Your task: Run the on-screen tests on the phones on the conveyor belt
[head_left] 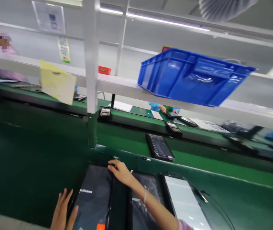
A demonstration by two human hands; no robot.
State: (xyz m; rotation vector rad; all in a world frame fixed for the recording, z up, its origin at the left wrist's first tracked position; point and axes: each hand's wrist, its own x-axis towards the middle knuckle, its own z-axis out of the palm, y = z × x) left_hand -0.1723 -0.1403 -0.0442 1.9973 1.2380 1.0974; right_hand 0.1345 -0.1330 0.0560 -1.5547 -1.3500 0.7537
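Note:
A dark-screened tablet (pixel 94 188) lies in front of me, with a small line of white text and an orange patch at its lower edge. My left hand (pixel 62 212) is at its lower left side, fingers spread and holding nothing. At the tablet's top right corner is my right hand (pixel 120 172), its fingers bent close together; whatever is between them is too small and blurred to make out. Beneath my right forearm lies a second dark tablet (pixel 138 191) under clear film. Farther right, a third tablet (pixel 184 201) shows a white screen.
A cable with a metal plug (pixel 202 196) lies beside the white-screened tablet. Beyond the ledge, another tablet (pixel 160 147) rests on the green belt (pixel 124 137). A white post (pixel 90 57) and a shelf bearing a blue bin (pixel 193 78) stand ahead. Co-workers sit across.

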